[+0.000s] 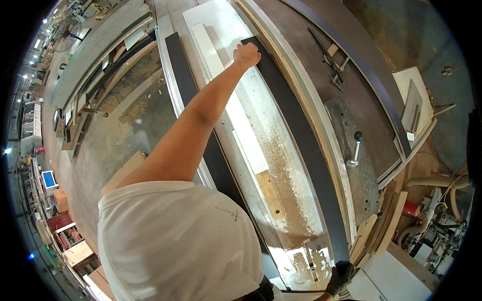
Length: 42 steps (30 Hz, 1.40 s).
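Between your hands, the black strip point(300, 128) runs lengthwise from one to the other: your left hand point(247, 55) grips its far end; your gloved right hand point(340, 277) meets the near end, grip unclear.

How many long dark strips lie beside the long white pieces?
2: right strip, left hand and right hand at its ends; left strip, partly behind the arm. More may be hidden.

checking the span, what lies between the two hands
In the head view, a long dark board runs between the left hand and gloved right hand.
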Each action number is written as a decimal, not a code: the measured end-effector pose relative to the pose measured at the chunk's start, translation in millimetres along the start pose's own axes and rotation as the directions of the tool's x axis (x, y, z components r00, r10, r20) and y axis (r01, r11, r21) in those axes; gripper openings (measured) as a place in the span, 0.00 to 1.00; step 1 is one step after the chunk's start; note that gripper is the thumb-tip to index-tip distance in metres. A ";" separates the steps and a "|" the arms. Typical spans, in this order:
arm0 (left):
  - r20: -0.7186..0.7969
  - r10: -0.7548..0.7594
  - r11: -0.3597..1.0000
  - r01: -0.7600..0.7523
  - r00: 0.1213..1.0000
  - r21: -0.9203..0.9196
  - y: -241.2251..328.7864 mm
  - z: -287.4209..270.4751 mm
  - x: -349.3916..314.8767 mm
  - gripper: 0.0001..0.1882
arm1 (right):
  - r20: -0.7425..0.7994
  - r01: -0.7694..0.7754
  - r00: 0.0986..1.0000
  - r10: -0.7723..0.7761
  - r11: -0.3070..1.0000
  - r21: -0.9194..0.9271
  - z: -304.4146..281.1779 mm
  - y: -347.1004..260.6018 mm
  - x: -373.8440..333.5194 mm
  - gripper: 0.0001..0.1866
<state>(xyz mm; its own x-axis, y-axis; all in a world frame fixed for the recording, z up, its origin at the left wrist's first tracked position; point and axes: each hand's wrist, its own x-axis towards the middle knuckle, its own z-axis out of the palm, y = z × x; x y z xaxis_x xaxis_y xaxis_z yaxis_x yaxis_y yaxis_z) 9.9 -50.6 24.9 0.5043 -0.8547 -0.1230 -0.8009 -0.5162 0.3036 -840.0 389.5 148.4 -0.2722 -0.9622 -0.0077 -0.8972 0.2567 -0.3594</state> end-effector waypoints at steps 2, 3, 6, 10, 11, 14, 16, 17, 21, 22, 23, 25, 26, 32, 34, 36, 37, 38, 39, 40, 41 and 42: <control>0.022 0.000 1.000 0.001 1.000 -0.010 2.7 -1.6 -0.3 0.19 | 0.019 0.043 0.999 -0.041 0.991 -0.128 1.6 15.3 -1.7 0.46; 0.022 -0.001 1.000 0.001 1.000 -0.011 2.2 -1.8 -0.3 0.19 | 0.018 0.044 0.999 -0.042 0.991 -0.128 3.4 18.7 -0.4 0.46; 0.006 -0.010 1.000 0.010 1.000 0.020 -2.0 -2.4 0.8 0.21 | 0.072 0.056 0.996 -0.045 0.986 -0.155 7.8 19.9 4.1 0.46; 0.023 -0.034 0.999 0.035 0.999 -0.018 1.4 -1.7 3.8 0.22 | 0.056 -0.082 0.995 0.079 0.995 0.054 12.5 15.0 -3.4 0.46; 0.035 -0.029 0.999 0.030 0.999 -0.033 6.6 -1.6 3.7 0.22 | 0.037 -0.100 0.995 0.096 0.987 0.125 13.2 23.7 -8.6 0.46; 0.016 -0.061 0.997 0.062 0.998 -0.040 -4.8 -3.7 3.5 0.22 | 0.076 -0.063 0.995 0.068 0.996 -0.067 11.4 -17.7 2.7 0.45; 0.026 -0.064 0.997 0.065 0.998 -0.044 -1.1 -3.1 6.8 0.22 | 0.086 -0.080 0.993 0.086 0.994 -0.069 8.5 -17.5 0.9 0.45; 0.034 -0.071 0.996 0.073 0.997 -0.045 0.3 -3.0 8.2 0.22 | 0.100 -0.093 0.990 0.100 0.993 -0.069 7.3 -17.7 0.1 0.45; 0.017 -0.068 0.997 0.068 0.998 -0.045 -2.6 -3.8 9.1 0.22 | 0.106 -0.113 0.986 0.126 0.987 -0.115 4.8 -39.9 3.4 0.45; 0.006 -0.068 0.997 0.068 0.998 -0.032 -2.0 -4.0 8.5 0.22 | 0.116 -0.108 0.986 0.117 0.991 -0.081 4.1 -39.0 3.0 0.44; -0.005 -0.069 0.997 0.068 0.998 -0.019 -1.7 -4.3 8.0 0.22 | 0.125 -0.103 0.986 0.108 0.994 -0.046 3.7 -38.6 3.1 0.44; -0.008 -0.076 0.997 0.076 0.997 -0.016 -2.7 -5.2 8.8 0.22 | 0.119 -0.112 0.986 0.116 0.993 -0.040 6.7 -43.6 4.8 0.44; -0.011 -0.083 0.997 0.082 0.997 -0.014 -3.6 -5.7 9.1 0.22 | 0.113 -0.122 0.986 0.125 0.992 -0.034 8.1 -45.2 6.0 0.44; -0.011 -0.074 0.997 0.074 0.997 -0.024 9.4 -7.5 11.5 0.21 | 0.078 0.066 0.996 -0.054 0.984 -0.167 14.2 26.1 -5.3 0.46; -0.013 -0.101 0.995 0.101 0.995 -0.010 -2.4 -12.8 8.8 0.22 | 0.112 -0.011 0.993 0.022 0.995 -0.098 17.6 -12.5 6.7 0.46; -0.003 -0.104 0.995 0.104 0.995 -0.007 -1.6 -12.9 10.4 0.22 | 0.134 -0.112 0.984 0.117 0.993 -0.043 14.6 -33.7 6.3 0.46; 0.011 -0.102 0.995 0.102 0.995 -0.006 -0.6 -12.6 12.0 0.22 | 0.127 -0.110 0.985 0.118 0.992 -0.068 14.6 -34.2 5.2 0.46; 0.024 -0.100 0.995 0.100 0.995 -0.005 -0.1 -12.3 13.3 0.22 | 0.120 -0.107 0.986 0.117 0.990 -0.092 14.7 -34.4 4.6 0.45; 0.024 -0.099 0.995 0.099 0.995 -0.006 0.8 -12.5 13.2 0.22 | 0.119 -0.107 0.986 0.118 0.990 -0.092 14.9 -34.1 4.6 0.45; 0.028 -0.099 0.995 0.099 0.995 -0.001 1.1 -12.8 12.9 0.22 | 0.121 -0.077 0.989 0.088 0.993 -0.092 15.2 -33.5 5.1 0.44; 0.031 -0.099 0.995 0.099 0.995 0.003 1.1 -13.4 12.6 0.23 | 0.123 -0.045 0.991 0.057 0.995 -0.091 15.9 -32.4 6.0 0.44; 0.032 -0.098 0.995 0.098 0.995 0.002 2.0 -13.7 12.9 0.23 | 0.121 -0.046 0.991 0.057 0.995 -0.092 16.8 -26.0 5.5 0.44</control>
<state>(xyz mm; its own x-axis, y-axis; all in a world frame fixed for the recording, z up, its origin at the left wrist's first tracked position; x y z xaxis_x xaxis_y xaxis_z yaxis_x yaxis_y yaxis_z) 19.2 -61.9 36.9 0.5697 -0.8015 -0.1819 -0.7484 -0.5973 0.2884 -812.3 376.0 142.1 -0.2791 -0.9498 -0.1413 -0.9119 0.3082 -0.2711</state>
